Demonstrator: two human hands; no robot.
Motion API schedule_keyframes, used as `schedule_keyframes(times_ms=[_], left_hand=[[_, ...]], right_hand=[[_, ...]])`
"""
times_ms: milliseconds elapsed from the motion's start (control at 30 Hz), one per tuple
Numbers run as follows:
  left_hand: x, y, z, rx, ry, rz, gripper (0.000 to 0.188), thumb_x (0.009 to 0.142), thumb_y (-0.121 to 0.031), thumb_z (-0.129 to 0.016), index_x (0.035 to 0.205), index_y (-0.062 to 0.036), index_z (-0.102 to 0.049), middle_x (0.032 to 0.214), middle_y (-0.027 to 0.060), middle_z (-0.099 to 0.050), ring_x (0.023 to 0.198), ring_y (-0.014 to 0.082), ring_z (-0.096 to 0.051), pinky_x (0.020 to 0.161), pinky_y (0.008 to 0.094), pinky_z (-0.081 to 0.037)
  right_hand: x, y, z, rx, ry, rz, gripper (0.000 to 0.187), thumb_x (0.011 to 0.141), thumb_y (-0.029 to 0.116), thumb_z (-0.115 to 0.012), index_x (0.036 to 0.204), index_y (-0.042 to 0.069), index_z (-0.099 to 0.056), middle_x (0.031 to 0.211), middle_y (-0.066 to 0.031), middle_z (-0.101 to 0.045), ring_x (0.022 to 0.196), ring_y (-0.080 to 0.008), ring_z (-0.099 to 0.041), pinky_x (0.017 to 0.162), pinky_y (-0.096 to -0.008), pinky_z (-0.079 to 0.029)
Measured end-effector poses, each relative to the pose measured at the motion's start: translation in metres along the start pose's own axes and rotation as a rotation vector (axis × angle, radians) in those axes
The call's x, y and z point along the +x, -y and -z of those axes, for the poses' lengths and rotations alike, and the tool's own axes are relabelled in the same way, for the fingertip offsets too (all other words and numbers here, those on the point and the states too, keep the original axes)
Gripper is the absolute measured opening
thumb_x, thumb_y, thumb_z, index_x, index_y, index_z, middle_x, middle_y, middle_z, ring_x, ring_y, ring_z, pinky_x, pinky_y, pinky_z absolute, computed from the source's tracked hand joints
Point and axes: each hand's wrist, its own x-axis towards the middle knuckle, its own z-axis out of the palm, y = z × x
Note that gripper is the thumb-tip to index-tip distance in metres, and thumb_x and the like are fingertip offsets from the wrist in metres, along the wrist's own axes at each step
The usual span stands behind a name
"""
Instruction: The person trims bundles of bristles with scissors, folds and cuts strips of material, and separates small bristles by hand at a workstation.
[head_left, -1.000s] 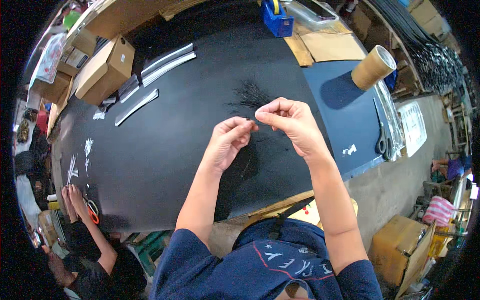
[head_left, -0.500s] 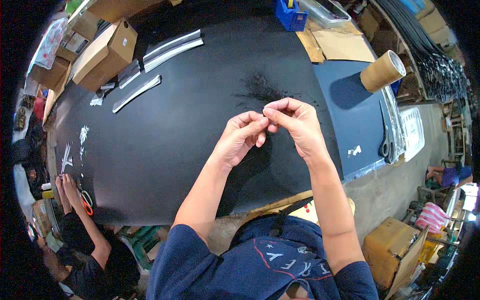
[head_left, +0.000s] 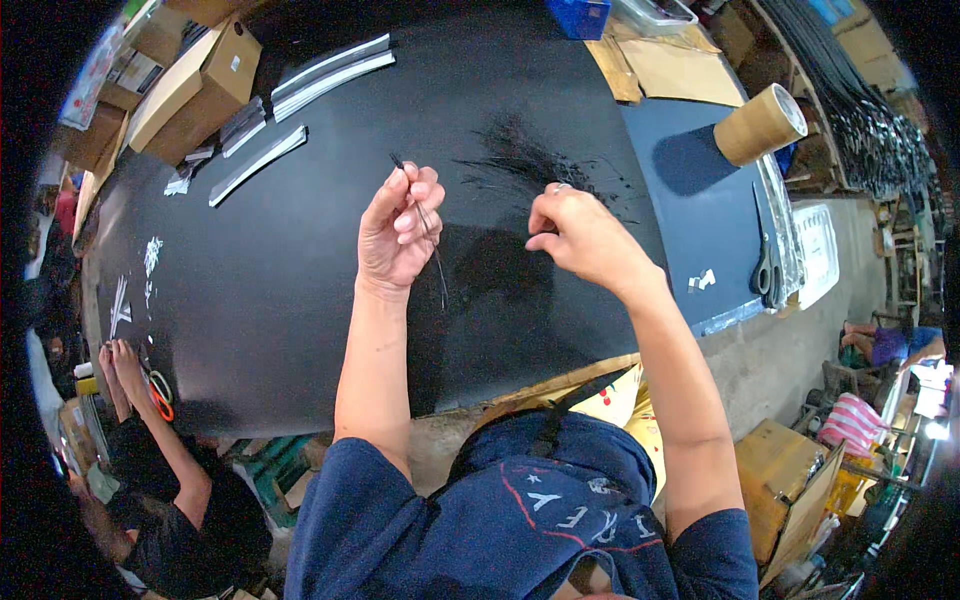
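My left hand (head_left: pixel 400 228) is raised over the black tabletop, its fingers closed round a few thin black strands (head_left: pixel 440 272). Their short ends stick up above the thumb, and the long ends hang below the palm. To the right, my right hand (head_left: pixel 590 232) is curled with its back toward me, at the near edge of a loose pile of thin black strands (head_left: pixel 522 150). Whatever its fingertips may hold is hidden. The pile lies spread on the table beyond my hands.
On the right are a cardboard tube (head_left: pixel 760 125), black scissors (head_left: pixel 766 265) and small white scraps (head_left: pixel 702 281). Black-and-white strips (head_left: pixel 258 165) and a cardboard box (head_left: pixel 215 85) lie far left. A co-worker's hands (head_left: pixel 125 370) work at the left edge beside orange-handled scissors (head_left: pixel 160 395).
My hands, fingertips together before, have parted. The left moved left and up with the strands; the right turned back-up and moved slightly down beside the pile.
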Motion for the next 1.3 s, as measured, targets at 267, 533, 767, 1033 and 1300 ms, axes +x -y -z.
schedule_keyframes(times_ms=[267,533,767,1033,1300], left_hand=[[0.003,0.01,0.001,-0.005,0.076,0.07,0.017,0.093,-0.012,-0.05,0.097,0.0018,-0.058,0.085,0.0081,-0.053,0.059,0.0055,-0.048,0.048,0.0143,-0.046],[0.001,0.019,0.004,0.201,-0.115,0.107,0.015,0.092,-0.014,-0.052,0.097,0.0,-0.057,0.088,0.0071,-0.051,0.06,0.0043,-0.045,0.046,0.014,-0.043],[0.004,0.036,-0.009,0.641,-0.254,0.177,0.01,0.087,-0.015,-0.061,0.086,-0.0047,-0.058,0.082,0.0075,-0.06,0.053,0.0026,-0.046,0.046,0.0134,-0.038],[0.007,0.055,-0.012,0.678,-0.276,0.28,0.01,0.084,-0.015,-0.065,0.086,-0.006,-0.063,0.078,0.0045,-0.064,0.058,0.0066,-0.056,0.054,0.0189,-0.047],[0.007,0.057,-0.006,0.646,-0.251,0.263,0.008,0.085,-0.015,-0.063,0.086,-0.0066,-0.061,0.08,0.0059,-0.065,0.059,0.0069,-0.056,0.054,0.0195,-0.046]], right_hand=[[0.001,-0.009,-0.002,-0.025,0.025,0.093,0.01,0.072,-0.001,-0.059,0.074,-0.001,-0.049,0.076,-0.0163,-0.053,0.076,-0.0337,-0.054,0.067,-0.0396,-0.043],[-0.003,-0.002,0.07,0.423,-0.423,-0.13,0.007,0.08,0.0,-0.064,0.082,0.001,-0.058,0.074,0.001,-0.059,0.064,-0.0047,-0.052,0.059,-0.0188,-0.041],[-0.007,0.014,0.089,0.646,-0.559,-0.078,0.02,0.079,-0.001,-0.064,0.1,-0.001,-0.063,0.075,-0.002,-0.062,0.064,-0.0061,-0.055,0.056,-0.0183,-0.043],[0.005,0.03,0.025,0.85,-0.26,-0.307,0.015,0.079,0.0,-0.064,0.094,-0.003,-0.064,0.076,-0.0054,-0.065,0.061,-0.0075,-0.058,0.057,-0.0204,-0.047],[0.003,0.031,0.006,0.743,-0.403,-0.315,0.007,0.076,0.002,-0.067,0.082,-0.002,-0.067,0.073,-0.007,-0.065,0.061,-0.0089,-0.059,0.056,-0.0214,-0.048]])
